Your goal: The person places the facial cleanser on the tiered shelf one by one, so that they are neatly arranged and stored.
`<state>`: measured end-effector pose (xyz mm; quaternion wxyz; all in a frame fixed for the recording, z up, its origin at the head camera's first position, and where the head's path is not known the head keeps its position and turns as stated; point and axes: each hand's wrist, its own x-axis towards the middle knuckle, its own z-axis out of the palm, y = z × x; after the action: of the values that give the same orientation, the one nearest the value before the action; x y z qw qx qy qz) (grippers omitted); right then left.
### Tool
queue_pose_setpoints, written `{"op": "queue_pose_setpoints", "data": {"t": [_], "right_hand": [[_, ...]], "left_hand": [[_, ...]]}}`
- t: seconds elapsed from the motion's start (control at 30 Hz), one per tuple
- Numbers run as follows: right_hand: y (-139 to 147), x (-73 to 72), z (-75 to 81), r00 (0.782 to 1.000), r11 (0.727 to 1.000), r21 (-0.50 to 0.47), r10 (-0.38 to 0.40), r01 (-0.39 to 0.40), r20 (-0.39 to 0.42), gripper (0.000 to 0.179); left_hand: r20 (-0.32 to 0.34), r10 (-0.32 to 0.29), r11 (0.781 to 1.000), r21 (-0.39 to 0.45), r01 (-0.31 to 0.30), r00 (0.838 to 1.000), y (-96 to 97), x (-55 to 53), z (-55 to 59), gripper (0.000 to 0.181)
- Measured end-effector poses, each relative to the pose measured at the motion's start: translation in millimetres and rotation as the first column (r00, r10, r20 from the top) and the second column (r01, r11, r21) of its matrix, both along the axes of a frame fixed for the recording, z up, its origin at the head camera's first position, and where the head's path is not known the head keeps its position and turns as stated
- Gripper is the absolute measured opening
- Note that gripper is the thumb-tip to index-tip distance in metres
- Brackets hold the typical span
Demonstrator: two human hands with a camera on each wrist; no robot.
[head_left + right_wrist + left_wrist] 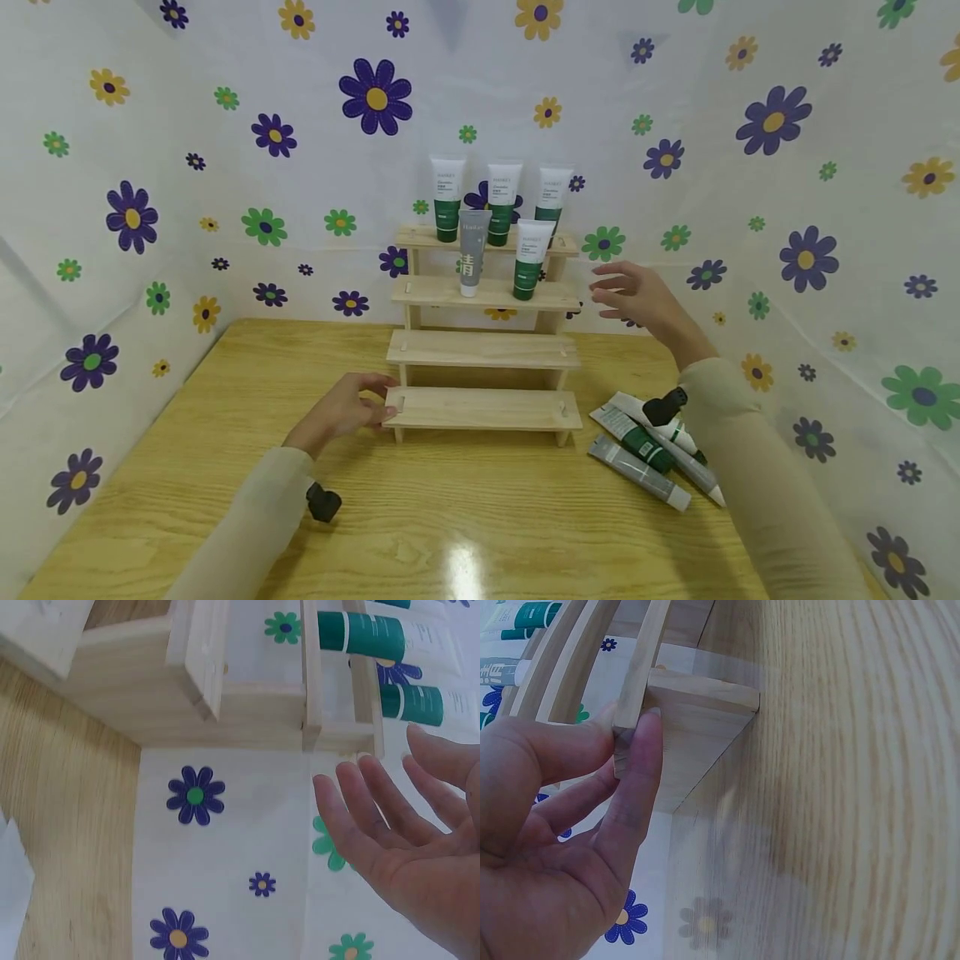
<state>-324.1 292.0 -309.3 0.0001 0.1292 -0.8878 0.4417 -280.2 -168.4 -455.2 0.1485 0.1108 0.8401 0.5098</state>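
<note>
A wooden four-step display rack (483, 348) stands on the table. My left hand (343, 408) pinches the left end of its lowest step (480, 408), thumb on one face and fingers on the other, as the left wrist view shows. My right hand (637, 296) is raised beside the rack's right side, fingers spread and holding nothing. Three white-and-green squeeze tubes (502, 200) stand on the top step. One step down are a grey tube (472, 254) and another white-and-green tube (531, 260), both upright on their caps.
Several tubes lie in a loose pile on the table (480, 508) to the right, among them a grey tube (637, 472) and a white-and-green tube (626, 429), partly under my right forearm. Flower-printed cloth (375, 167) encloses the back and sides.
</note>
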Motion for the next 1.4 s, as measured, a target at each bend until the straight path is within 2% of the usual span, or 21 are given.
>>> {"op": "queue_pose_setpoints", "data": {"t": [0.3, 0.73, 1.13, 1.4], "right_hand": [[30.3, 16.3, -3.7, 0.998, 0.994, 0.107, 0.015, -0.021, 0.063, 0.050], [59.5, 27.9, -18.0, 0.985, 0.970, 0.230, 0.045, -0.083, 0.164, 0.042], [77.8, 37.6, -36.2, 0.962, 0.927, 0.332, 0.090, -0.175, 0.258, 0.041], [89.9, 38.1, -58.5, 0.956, 0.907, 0.380, 0.072, -0.182, 0.286, 0.035]], "left_hand": [[0.004, 0.010, 1.000, -0.005, -0.010, 1.000, 0.4, -0.8, -0.6, 0.051], [0.021, 0.029, 0.999, -0.018, -0.029, 0.999, -0.9, 0.0, -1.2, 0.050], [0.018, 0.033, 0.999, -0.035, -0.032, 0.999, -0.4, 0.0, 2.0, 0.051], [0.014, 0.031, 0.999, -0.037, -0.031, 0.999, 1.0, 0.9, 3.5, 0.049]]}}
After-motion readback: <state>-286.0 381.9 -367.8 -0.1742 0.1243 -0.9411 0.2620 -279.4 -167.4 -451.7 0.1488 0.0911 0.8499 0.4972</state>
